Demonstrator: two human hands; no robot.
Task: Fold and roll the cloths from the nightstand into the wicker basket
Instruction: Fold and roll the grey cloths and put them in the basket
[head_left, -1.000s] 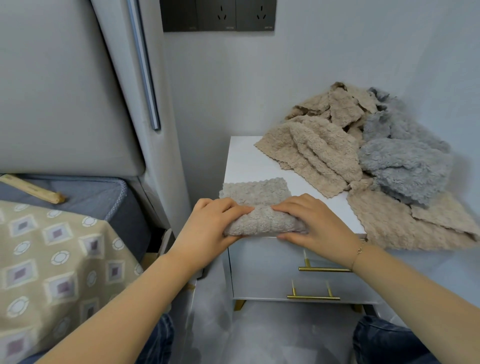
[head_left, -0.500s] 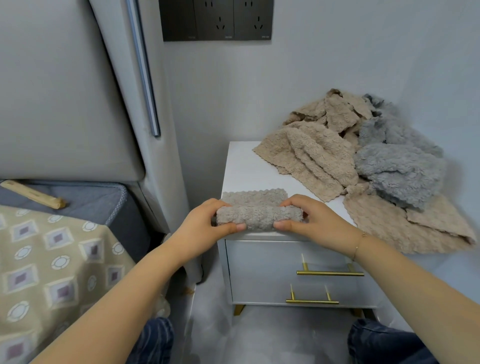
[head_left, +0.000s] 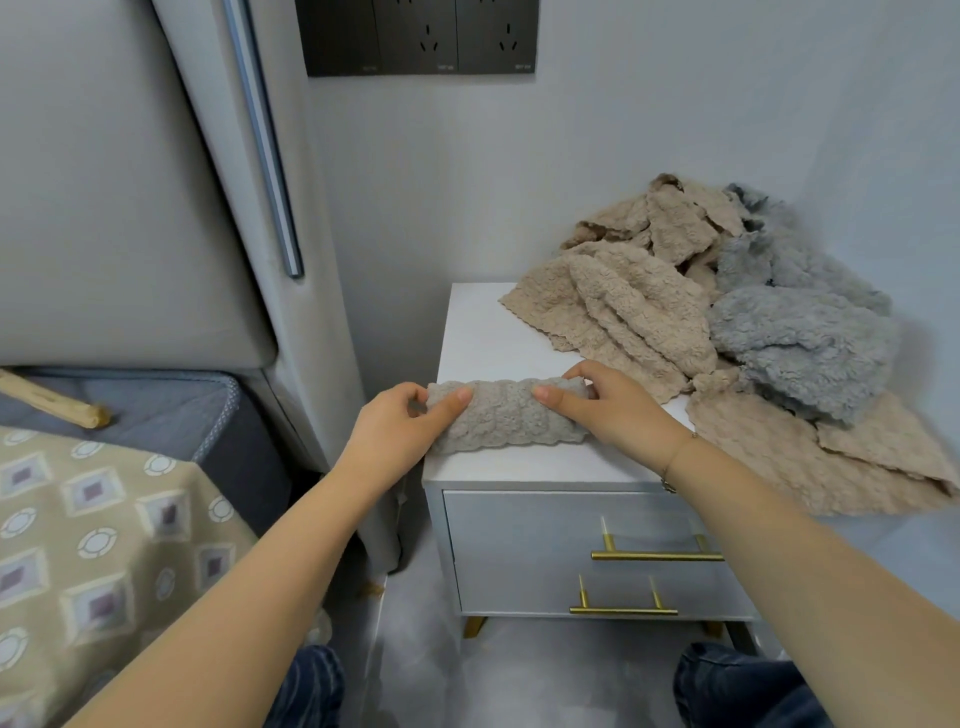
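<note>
Fingers of both our hands curl round the ends of one rolled grey-beige cloth (head_left: 506, 418): our left hand (head_left: 395, 428) pinches the left end between thumb and fingers, and our right hand (head_left: 615, 408) pinches the right end the same way, both forearms reaching forward from below. We count one roll, lying on the desk (head_left: 483, 338) close to its front edge, toward the front left corner, its long axis running left to right along that edge. Behind it, a loose pile of beige cloths (head_left: 623, 306) and grey cloths (head_left: 795, 343) fills the back right corner and spills over the right edge; we cannot count them. Two brass drawer handles (head_left: 657, 556) show below.
</note>
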